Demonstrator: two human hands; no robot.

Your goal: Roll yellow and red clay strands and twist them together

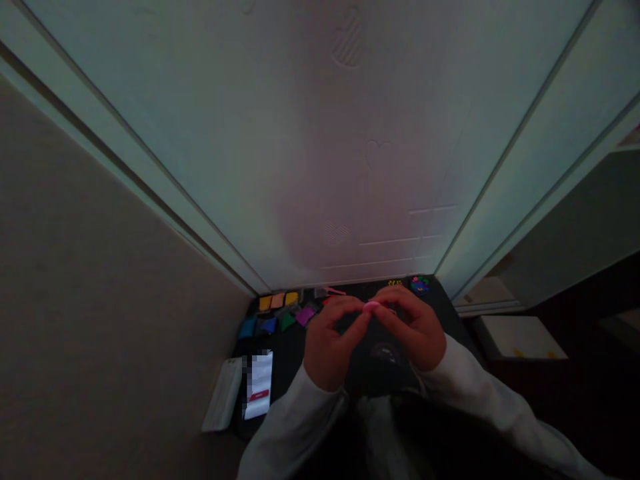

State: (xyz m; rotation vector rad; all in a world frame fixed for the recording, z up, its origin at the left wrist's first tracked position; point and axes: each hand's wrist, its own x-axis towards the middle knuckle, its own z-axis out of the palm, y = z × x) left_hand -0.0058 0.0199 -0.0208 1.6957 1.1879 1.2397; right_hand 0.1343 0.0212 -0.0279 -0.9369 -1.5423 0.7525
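A small pink lump (371, 307), which looks like modelling clay, is pinched between the fingertips of both hands above the black table. My left hand (330, 340) grips it from the left, fingers closed. From the right, my right hand (413, 327) meets it with thumb and fingers closed on the same piece. Left of my left hand lie several small coloured packets, among them a purple one (304, 315), a green one (287, 321) and a blue one (270, 325). A dark round thing (387, 352) lies on the table below my hands.
A lit phone (259, 385) lies at the table's left, beside a pale flat object (223, 395). Small yellow pieces (395, 283) and a cluster of multicoloured pieces (420, 285) are at the back right. A white panel (320, 167) rises behind. A white box (520, 337) stands to the right.
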